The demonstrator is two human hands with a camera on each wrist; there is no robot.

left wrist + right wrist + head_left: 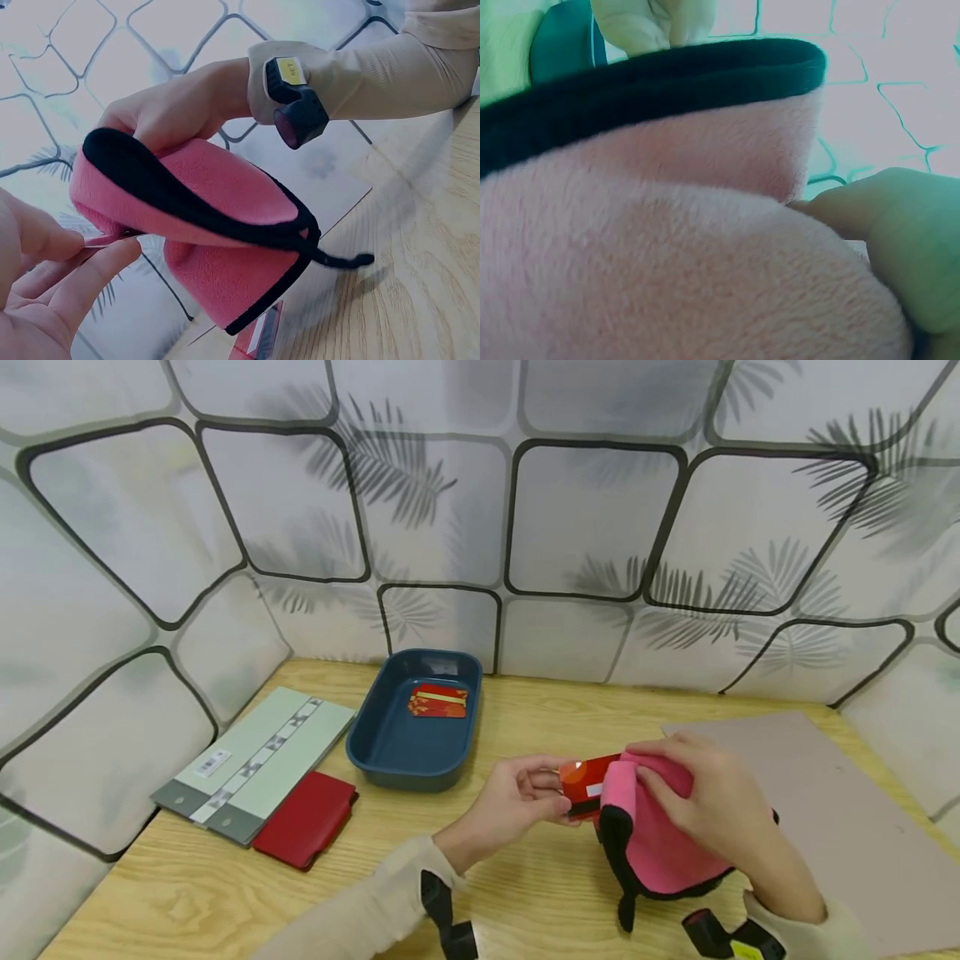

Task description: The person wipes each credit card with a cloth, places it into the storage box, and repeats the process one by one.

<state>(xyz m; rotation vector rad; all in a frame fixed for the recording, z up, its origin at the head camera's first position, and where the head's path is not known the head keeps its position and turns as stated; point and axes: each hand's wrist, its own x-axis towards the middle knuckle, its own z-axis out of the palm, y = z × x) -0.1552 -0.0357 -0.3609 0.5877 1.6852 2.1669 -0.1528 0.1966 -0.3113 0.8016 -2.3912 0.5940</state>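
Pale wood-grain tabletop (543, 877): my left hand (510, 802) pinches glossy red card (581, 778), long axis toward black-edged pink plush cloth (667, 852) my right hand (712, 797) grips.

Packets (438, 708) in tray (412, 747), folder (251, 768) to its left, cloth (667, 852) right

A red case (306, 821) lies beside a pale green folder (255, 764) on the table (540, 718).

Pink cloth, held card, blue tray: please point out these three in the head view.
Pink cloth (663, 847), head view, on its pink side.
Held card (585, 776), head view, on its red face.
Blue tray (408, 745), head view, on its bare floor.
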